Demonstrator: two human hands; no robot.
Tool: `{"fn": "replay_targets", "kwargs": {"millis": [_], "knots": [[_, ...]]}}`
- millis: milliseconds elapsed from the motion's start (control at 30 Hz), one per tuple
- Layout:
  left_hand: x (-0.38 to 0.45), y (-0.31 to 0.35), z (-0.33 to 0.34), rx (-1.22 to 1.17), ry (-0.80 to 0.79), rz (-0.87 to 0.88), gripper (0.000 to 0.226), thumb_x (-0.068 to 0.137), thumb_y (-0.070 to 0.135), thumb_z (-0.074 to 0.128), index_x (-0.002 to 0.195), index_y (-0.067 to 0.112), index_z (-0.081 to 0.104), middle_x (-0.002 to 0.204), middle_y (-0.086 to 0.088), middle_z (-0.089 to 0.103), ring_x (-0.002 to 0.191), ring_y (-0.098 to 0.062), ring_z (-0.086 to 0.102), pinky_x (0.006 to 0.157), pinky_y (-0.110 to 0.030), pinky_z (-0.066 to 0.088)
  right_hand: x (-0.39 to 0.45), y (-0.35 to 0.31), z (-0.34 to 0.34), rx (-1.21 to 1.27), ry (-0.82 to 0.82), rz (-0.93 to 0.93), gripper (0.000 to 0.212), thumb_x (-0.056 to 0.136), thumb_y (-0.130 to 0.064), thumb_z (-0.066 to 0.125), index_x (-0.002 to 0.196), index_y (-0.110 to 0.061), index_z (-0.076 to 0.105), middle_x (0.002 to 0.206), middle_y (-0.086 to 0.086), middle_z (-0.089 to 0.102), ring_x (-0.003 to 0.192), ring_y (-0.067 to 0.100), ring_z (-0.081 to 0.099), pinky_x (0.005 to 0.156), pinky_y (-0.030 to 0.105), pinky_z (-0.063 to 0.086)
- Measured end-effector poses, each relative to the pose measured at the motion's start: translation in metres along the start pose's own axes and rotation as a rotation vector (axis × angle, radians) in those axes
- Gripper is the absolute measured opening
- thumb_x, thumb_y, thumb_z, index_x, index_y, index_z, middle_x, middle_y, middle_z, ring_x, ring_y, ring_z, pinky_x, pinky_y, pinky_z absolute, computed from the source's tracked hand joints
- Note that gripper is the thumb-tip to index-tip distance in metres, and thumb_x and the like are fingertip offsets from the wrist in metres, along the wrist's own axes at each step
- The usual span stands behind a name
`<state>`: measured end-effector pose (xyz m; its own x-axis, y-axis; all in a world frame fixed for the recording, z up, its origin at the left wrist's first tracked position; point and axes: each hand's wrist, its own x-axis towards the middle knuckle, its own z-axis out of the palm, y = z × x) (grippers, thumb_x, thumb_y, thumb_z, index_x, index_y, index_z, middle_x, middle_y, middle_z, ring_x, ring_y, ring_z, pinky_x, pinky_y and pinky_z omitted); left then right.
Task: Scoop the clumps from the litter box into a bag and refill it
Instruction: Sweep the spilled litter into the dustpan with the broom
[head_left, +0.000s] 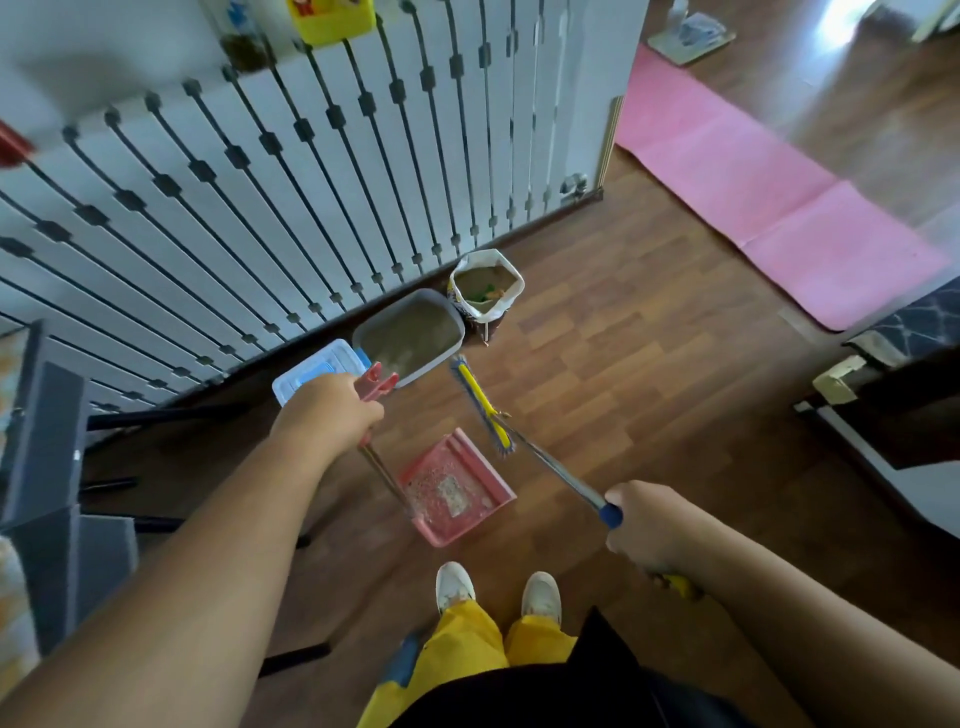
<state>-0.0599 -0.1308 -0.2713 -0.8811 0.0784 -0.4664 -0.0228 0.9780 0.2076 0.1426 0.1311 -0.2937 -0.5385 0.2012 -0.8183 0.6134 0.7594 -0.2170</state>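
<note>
Wood floor, litter box (410, 335) w/ sand, bag (485, 288) part full, left hand (327, 410) gripping dustpan (457, 488) handle, right hand (649, 525) gripping broom (483, 402)

Both arms reach forward, bare to the elbow. The left hand (327, 410) is fisted farther out; the right hand (652, 525) is curled nearer, lower right.

A grey litter box (410, 335) holding brown litter sits beside an open white bag (485, 286).

litter box (410, 332): 1 | bag (485, 286): 1 | dustpan (457, 488): 1 | broom (483, 405): 1 | pink mat (769, 176): 1 | hands: 2 (left hand (332, 410), right hand (649, 525))
</note>
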Motion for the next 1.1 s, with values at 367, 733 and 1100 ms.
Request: {"fn": "replay_targets", "kwargs": {"millis": [367, 733, 1100], "knots": [[0.008, 0.055, 0.015, -0.589, -0.499, -0.057, 0.021, 0.088, 0.029, 0.070, 0.093, 0.010, 0.063, 0.070, -0.007, 0.060, 0.051, -0.016, 0.055, 0.055, -0.027, 0.051, 0.009, -0.023, -0.020, 0.043, 0.033, 0.092, 0.026, 0.092, -0.014, 0.061, 0.116, -0.005, 0.064, 0.099, 0.009, 0.071, 0.086, 0.022, 0.071, 0.075, 0.033, 0.060], [0.005, 0.110, 0.032, -0.770, -0.812, -0.097, 0.035, 0.099, 0.043, 0.055, 0.096, 0.010, 0.067, 0.086, -0.010, 0.066, 0.066, -0.022, 0.067, 0.064, -0.033, 0.060, -0.028, -0.024, -0.056, 0.619, -0.011, 0.191, 0.022, 0.089, -0.008, 0.054, 0.107, -0.003, 0.065, 0.091, 0.016, 0.071, 0.070, 0.019, 0.058, 0.061, 0.031, 0.050], [-0.054, 0.171, 0.067, -0.570, -1.121, 0.057, 0.019, 0.097, 0.024, 0.054, 0.098, 0.008, 0.064, 0.089, -0.010, 0.066, 0.070, -0.029, 0.069, 0.074, -0.040, 0.058, -0.101, 0.016, -0.040, 1.014, 0.141, 0.166, 0.024, 0.091, 0.001, 0.052, 0.109, -0.008, 0.066, 0.101, 0.013, 0.067, 0.079, 0.019, 0.065, 0.083, 0.039, 0.058]]}}
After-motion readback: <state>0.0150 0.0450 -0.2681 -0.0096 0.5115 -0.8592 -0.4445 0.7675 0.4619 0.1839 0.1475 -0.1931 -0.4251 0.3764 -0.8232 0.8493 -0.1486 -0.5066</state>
